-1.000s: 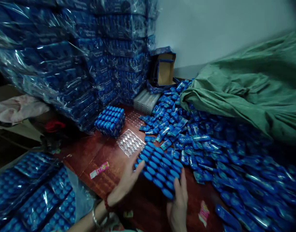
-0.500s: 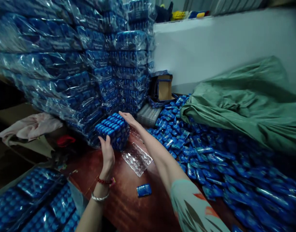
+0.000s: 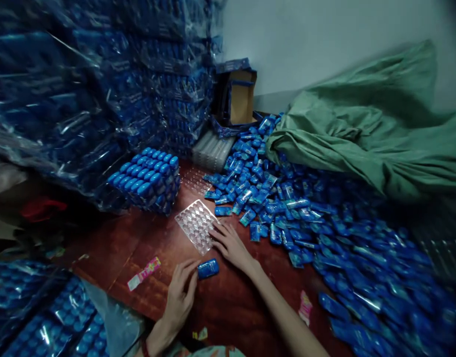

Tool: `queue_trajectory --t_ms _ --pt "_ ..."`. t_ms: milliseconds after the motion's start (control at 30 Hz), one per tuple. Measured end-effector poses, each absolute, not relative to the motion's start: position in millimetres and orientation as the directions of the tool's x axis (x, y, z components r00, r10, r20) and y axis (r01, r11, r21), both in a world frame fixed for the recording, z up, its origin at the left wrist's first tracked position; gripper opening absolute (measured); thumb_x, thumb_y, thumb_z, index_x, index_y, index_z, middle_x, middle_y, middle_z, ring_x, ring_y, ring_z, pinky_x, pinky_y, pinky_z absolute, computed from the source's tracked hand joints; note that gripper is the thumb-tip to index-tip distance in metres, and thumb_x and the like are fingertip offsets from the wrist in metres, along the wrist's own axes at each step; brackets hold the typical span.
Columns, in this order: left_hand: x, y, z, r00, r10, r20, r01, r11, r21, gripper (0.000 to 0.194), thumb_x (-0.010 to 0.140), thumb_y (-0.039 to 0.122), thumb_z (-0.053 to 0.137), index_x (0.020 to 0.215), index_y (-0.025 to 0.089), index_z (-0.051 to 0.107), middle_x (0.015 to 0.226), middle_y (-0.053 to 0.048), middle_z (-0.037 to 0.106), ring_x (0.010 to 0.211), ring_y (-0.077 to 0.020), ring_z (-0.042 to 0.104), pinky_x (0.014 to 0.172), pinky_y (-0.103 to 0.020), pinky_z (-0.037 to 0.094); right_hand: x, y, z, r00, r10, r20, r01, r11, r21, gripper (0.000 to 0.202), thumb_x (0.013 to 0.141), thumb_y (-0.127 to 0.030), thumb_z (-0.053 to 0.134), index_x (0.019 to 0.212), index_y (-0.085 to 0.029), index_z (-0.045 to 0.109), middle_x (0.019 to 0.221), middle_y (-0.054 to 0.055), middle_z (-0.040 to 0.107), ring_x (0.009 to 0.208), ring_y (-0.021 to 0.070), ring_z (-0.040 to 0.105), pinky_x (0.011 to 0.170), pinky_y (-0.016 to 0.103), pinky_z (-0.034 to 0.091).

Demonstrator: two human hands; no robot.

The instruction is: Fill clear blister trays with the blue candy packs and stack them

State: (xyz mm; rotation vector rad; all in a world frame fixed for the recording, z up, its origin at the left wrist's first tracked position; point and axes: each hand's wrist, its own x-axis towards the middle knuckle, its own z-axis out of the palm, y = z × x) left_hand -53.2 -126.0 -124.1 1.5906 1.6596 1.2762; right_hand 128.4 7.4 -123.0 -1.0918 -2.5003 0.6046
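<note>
As for the clear dimpled tray [image 3: 196, 225], lying flat on the bench [image 3: 112, 248]. As for the glossy blue packet [image 3: 208, 268], lying just beside the tray at six o'clock, stretching nine to three.

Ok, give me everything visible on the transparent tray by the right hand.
Transparent tray, thin and shiny like moulded plastic, roughly rectangular, with rows of small pockets that catch the light in diamond-shaped glints. Nothing blue shows in the pockets. It lies flat and skewed on the reddish-brown table, between the stack of blue packs and the loose blue pile. Fingers of the right hand overlap its right edge, seemingly touching it; whether they press is unclear.
</note>
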Motion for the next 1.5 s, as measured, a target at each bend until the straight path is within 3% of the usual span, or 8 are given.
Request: queue_trajectory --t_ms 300,533,733,900,1067,1200,1300,1500 --pt "-17 20 -110 0.134 0.928 0.348 0.599 -0.355 0.717 0.028 0.092 0.024 0.041 0.115 0.019 0.056 0.117 -0.01 0.056 0.112 -0.021 0.05 0.098 -0.044 0.042 256 -106 -131 -0.404 0.903 0.145 0.803 0.426 -0.416 0.054 0.073 0.001 0.04 0.115 -0.024 0.063 0.133 0.009 0.054 0.134 0.0237 0.037 0.102 0.053 0.041" --pt "-17 -6 -101 0.48 0.871 0.104 0.749 -0.469 0.468 0.027 0.092 0.035 0.041 0.089 0.016 0.061 0.093 -0.01 0.058 0.085 -0.0213 0.055 0.078 -0.038 0.048 298 -152 -106 -0.238 0.97 0.054 0.85 0.234 -0.472 0.049 0.072 -0.003 0.036 0.105 -0.023 0.066 0.133 0.006 0.054 0.121 0.0207 0.053 0.098 0.046 0.047" --pt "-48 -103 -115 0.339 0.941 0.002 0.895 -0.323 0.309 0.05 0.078 0.047 0.062 0.117 0.016 0.054 0.108 -0.015 0.054 0.089 -0.0268 0.056 0.073 -0.04 0.05 263 -91 -97 -0.104 0.968 0.227 0.906 0.186 -0.379 0.034 0.09 -0.014 0.039 0.115 -0.021 0.06 0.103 0.01 0.063 0.094 0.0204 0.059 0.081 0.034 0.049" --pt "-22 -128 -126 0.259 0.966 0.017 0.917 -0.251 0.308 0.053 0.08 0.038 0.063 0.128 0.021 0.048 0.123 -0.015 0.05 0.102 -0.0278 0.054 0.081 -0.042 0.051 211 -18 -95 -0.331 0.943 0.028 0.933 0.332 -0.143 0.036 0.089 -0.023 0.049 0.125 -0.018 0.051 0.114 0.014 0.056 0.1 0.0256 0.053 0.078 0.035 0.044" --pt "-25 -118 -134 0.202 0.977 0.074 0.905 -0.215 0.368 0.041 0.089 0.035 0.046 0.125 0.016 0.051 0.126 -0.018 0.053 0.103 -0.028 0.058 0.086 -0.045 0.05 210 -5 -93 -0.313 0.946 -0.088 0.935 0.291 -0.202 0.031 0.09 -0.02 0.043 0.118 -0.011 0.053 0.103 0.015 0.061 0.089 0.023 0.059 0.07 0.029 0.045" --pt "-42 -108 -120 0.124 0.992 0.003 0.749 -0.095 0.656 0.043 0.091 0.039 0.04 0.124 0.015 0.052 0.115 -0.013 0.063 0.098 -0.0229 0.063 0.085 -0.036 0.051 260 -45 -84 -0.182 0.982 -0.044 0.804 0.123 -0.582 0.039 0.09 -0.027 0.044 0.127 -0.016 0.046 0.097 0.006 0.065 0.079 0.0174 0.061 0.07 0.026 0.046" --pt "-42 -107 -102 0.06 0.986 -0.153 0.544 0.096 0.833 0.042 0.089 0.043 0.043 0.117 0.015 0.056 0.101 -0.008 0.068 0.089 -0.0192 0.065 0.079 -0.029 0.052 300 -96 -76 -0.148 0.967 -0.205 0.637 -0.065 -0.768 0.04 0.086 -0.038 0.051 0.121 -0.019 0.053 0.084 0.001 0.066 0.064 0.0145 0.058 0.06 0.024 0.045" --pt "7 -130 -99 0.474 0.8 -0.368 0.333 0.224 0.916 0.034 0.085 0.043 0.051 0.105 0.019 0.063 0.1 -0.004 0.068 0.091 -0.0181 0.062 0.082 -0.027 0.048 284 -177 -96 -0.027 0.874 -0.485 0.432 -0.427 -0.794 0.034 0.078 -0.045 0.059 0.1 -0.019 0.062 0.067 -0.002 0.061 0.054 0.0124 0.054 0.049 0.021 0.042"
